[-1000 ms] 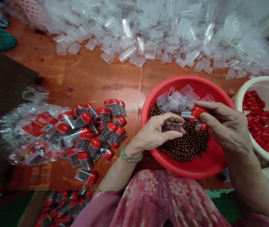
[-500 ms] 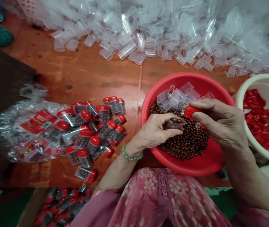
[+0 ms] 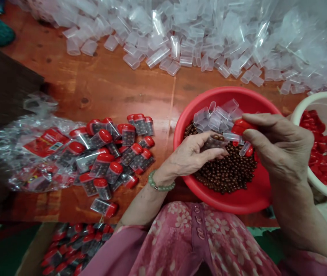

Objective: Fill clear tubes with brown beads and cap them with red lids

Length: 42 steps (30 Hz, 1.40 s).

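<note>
My left hand (image 3: 190, 155) grips a clear plastic container (image 3: 213, 142) holding brown beads, its open end tilted up. Between the thumb and fingers of my right hand (image 3: 281, 143) is a red cap (image 3: 241, 125), a short distance to the right of the container and apart from it. Both hands are over a red basin (image 3: 262, 191). Loose brown beads (image 3: 226, 174) lie in the basin below them, with empty clear containers (image 3: 216, 117) at its far side. A small clear tube with a red end (image 3: 246, 148) lies under my right hand.
Red-capped filled containers (image 3: 106, 172) lie at left beside a crinkled plastic bag (image 3: 17, 153). A large pile of empty clear containers (image 3: 186, 50) spreads along the back of the wooden table (image 3: 108, 88). At right stands a white tub (image 3: 298, 115) with red caps (image 3: 324, 153). More capped containers (image 3: 68, 249) lie below the table edge.
My right hand has moved a little right and up with the red cap, away from the left. The container in my left hand has shifted slightly. The view has moved a little.
</note>
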{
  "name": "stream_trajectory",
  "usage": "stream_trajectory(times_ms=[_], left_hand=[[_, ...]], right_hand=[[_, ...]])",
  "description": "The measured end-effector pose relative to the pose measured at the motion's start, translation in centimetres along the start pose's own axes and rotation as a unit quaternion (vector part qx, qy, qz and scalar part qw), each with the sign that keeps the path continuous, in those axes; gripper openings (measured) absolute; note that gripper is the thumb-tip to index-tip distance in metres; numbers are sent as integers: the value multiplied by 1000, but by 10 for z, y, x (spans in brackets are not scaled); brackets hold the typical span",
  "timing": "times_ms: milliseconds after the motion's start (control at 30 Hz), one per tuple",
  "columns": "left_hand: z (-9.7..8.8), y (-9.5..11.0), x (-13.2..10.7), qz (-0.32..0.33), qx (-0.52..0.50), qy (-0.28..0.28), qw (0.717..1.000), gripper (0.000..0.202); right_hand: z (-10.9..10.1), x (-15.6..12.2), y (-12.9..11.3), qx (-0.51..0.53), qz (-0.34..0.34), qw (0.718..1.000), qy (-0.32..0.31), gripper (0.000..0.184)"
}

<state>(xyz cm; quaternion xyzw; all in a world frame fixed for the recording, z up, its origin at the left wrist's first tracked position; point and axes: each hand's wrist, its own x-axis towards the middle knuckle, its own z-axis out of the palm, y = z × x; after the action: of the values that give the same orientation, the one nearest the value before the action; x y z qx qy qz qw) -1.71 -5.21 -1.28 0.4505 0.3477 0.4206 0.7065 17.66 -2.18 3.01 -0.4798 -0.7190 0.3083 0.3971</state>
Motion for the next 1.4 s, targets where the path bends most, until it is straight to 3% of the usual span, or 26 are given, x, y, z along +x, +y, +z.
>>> stream_trajectory(times_ms=[133,400,567,833,1033,1200,1400], left_hand=[[-3,3,-2,-13,-65,-32,997,41],[-9,3,-1,-29,-153,-53,986,61],[-10,2,-2,-1,-148,-81,986,57],[-7,-2,-1,-4,-103,-75,992,42],[-8,-4,0,-8,-66,-95,993,45],[-9,-3,0,-4,-96,-84,992,35],[-9,-3,1,-14,-127,-59,990,39]], right_hand=[[-1,-1,8,6,15,1000,17,25],[3,1,17,62,-17,996,57,23],[6,1,14,80,-41,994,60,25],[14,4,5,84,-83,993,-21,30],[18,5,4,66,-113,990,-52,29],[11,2,9,31,-109,992,-51,29],[-4,-2,14,4,-103,994,-36,33]])
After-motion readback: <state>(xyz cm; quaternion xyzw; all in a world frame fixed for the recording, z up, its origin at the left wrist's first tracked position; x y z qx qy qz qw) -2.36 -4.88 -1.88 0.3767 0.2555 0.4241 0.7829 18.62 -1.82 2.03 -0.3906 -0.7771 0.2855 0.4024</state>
